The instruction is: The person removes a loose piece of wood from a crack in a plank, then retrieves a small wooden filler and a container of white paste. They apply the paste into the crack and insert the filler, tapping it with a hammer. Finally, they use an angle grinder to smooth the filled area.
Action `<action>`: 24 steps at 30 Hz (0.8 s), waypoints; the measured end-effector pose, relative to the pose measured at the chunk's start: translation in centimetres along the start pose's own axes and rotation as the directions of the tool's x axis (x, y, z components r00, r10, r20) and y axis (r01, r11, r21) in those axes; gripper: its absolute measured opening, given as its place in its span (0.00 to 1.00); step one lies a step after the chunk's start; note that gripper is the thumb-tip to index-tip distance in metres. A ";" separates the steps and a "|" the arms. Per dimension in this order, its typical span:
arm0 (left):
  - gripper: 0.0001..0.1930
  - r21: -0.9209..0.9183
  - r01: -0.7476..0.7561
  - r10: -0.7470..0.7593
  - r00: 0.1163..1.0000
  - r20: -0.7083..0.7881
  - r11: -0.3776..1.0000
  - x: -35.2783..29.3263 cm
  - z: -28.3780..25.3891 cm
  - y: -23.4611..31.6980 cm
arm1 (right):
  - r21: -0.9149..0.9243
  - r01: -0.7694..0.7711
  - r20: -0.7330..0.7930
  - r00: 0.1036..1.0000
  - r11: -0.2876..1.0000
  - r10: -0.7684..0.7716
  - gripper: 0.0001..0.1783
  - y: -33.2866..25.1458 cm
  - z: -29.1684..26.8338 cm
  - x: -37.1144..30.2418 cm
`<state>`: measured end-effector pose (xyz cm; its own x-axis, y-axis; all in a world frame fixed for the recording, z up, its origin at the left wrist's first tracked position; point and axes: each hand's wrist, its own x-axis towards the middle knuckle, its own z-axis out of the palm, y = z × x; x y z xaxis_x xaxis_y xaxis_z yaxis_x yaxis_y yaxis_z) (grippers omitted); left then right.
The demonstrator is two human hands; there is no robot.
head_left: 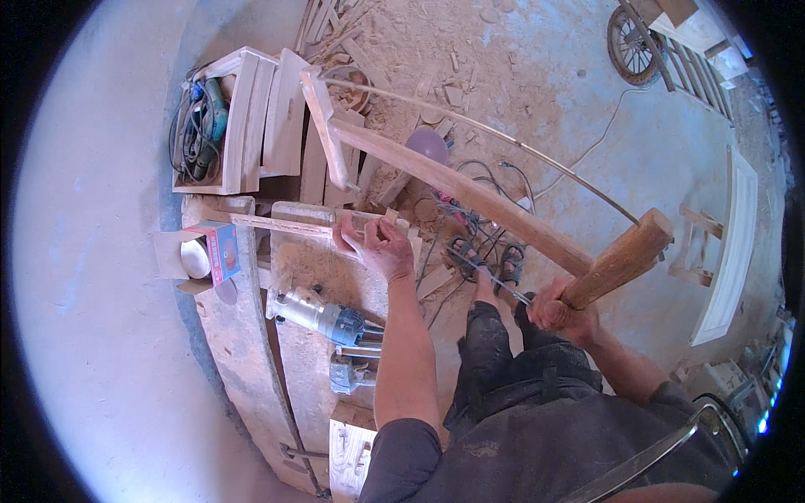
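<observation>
My right hand (568,314) is wrapped round the lower end of a wooden frame saw (461,189), by its thick round-ended upright. The saw is raised off the bench, its long beam slanting to the far left and a thin tension rod running along its far side. Part of the narrow blade shows near my right hand; the rest is hard to make out. My left hand (376,243) has its fingers closed on the near-right end of a thin wood strip (281,224), which lies across the plank workbench (243,335). Sawdust covers the bench beside it.
A silver-and-blue power tool (323,317) lies on the bench, near an open cardboard box (220,251) with discs. A wooden box (243,126) holds a corded green tool. Cables (482,222) and offcuts litter the floor by my feet. A white panel (728,251) stands right.
</observation>
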<state>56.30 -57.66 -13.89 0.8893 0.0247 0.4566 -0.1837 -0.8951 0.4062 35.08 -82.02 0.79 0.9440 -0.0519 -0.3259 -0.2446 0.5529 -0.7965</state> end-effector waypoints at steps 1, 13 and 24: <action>0.07 -0.007 -0.002 0.002 1.000 -0.001 1.000 0.0 0.2 0.1 | 0.001 -0.004 0.009 1.000 1.000 0.004 0.15 0.1 0.0 0.1; 0.05 -0.005 -0.036 0.036 0.999 0.015 0.999 -0.1 0.3 -0.4 | -0.049 -0.157 0.024 0.987 0.986 0.158 0.17 -1.1 -1.4 -0.5; 0.04 0.060 -0.068 0.065 0.996 0.054 0.996 0.3 -0.3 -0.3 | -0.048 -0.192 0.042 0.980 0.980 0.194 0.17 -1.8 -0.8 3.0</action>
<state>56.55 -57.23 -13.68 0.8968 -0.0571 0.4387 -0.2182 -0.9197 0.3265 38.22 -83.86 0.84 0.8870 0.0916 -0.4527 -0.4319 0.5119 -0.7426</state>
